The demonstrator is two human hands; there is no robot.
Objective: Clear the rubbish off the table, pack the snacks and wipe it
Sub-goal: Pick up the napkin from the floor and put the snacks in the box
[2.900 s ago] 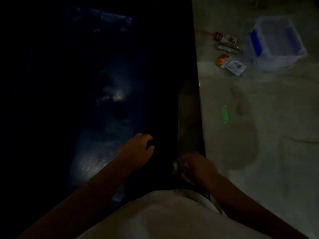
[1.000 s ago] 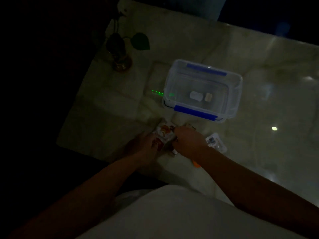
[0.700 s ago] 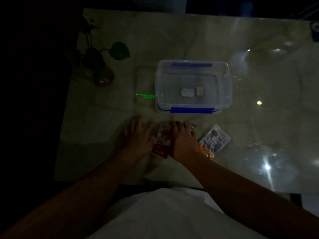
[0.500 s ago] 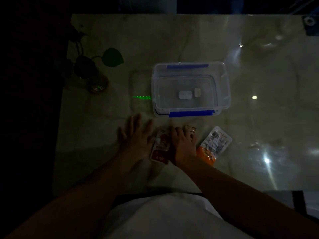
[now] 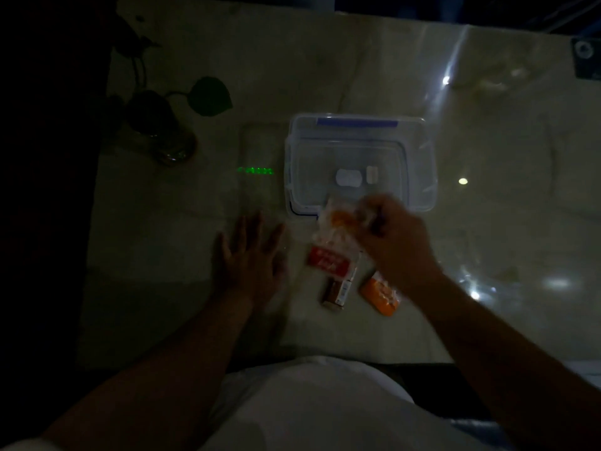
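In dim light, my right hand [image 5: 393, 242] is shut on a red-and-white snack packet [image 5: 331, 252], lifted at the near edge of a clear plastic box with blue clips [image 5: 292, 164]. Two small white items [image 5: 348, 178] lie inside the box. A thin brown snack bar [image 5: 336, 292] and an orange packet [image 5: 379, 296] lie on the marble table [image 5: 487, 157] under my right wrist. My left hand [image 5: 248, 258] rests flat and open on the table, left of the packets.
A glass vase with a green-leafed plant [image 5: 169, 138] stands at the table's left side. A green light mark [image 5: 255, 170] shows left of the box. A dark object [image 5: 585, 58] sits at the far right corner. The table's near edge runs by my body.
My right hand has lifted the red-and-white packet off the table toward the box, uncovering the brown bar. My left hand stays flat. Earlier the view swung from the dark floor to the table.
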